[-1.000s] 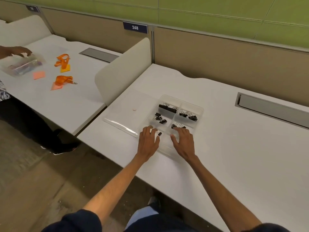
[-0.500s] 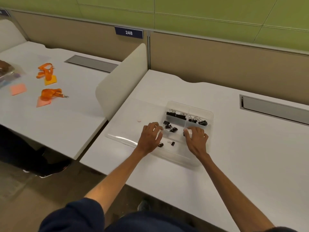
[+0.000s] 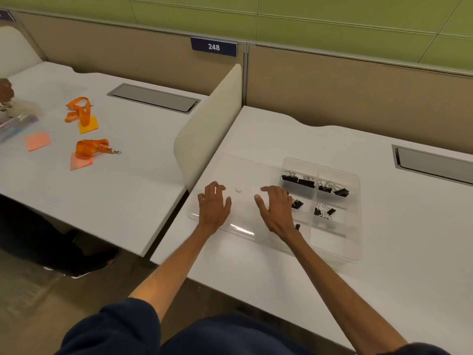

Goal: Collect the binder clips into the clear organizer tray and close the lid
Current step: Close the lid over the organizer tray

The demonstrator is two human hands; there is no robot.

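A clear organizer tray (image 3: 355, 190) lies on the white desk with black binder clips (image 3: 299, 180) in several of its compartments. Its clear lid (image 3: 245, 172) is folded open flat to the left of the tray. My left hand (image 3: 213, 204) rests on the lid's left part with fingers spread. My right hand (image 3: 276, 208) lies on the lid's right part, next to the tray's left compartments, with fingers relaxed. It covers part of a clip (image 3: 297, 203). Neither hand holds anything.
A white curved divider (image 3: 207, 124) stands left of the lid. On the neighbouring desk lie orange lanyards (image 3: 80, 111), coloured notes (image 3: 38, 141) and another person's hand (image 3: 6, 92). A grey cable hatch (image 3: 435, 163) sits at the back right. The desk edge runs below my wrists.
Both hands moved left, from the tray's compartments onto the open lid. The camera view shifted so the tray now sits further right.
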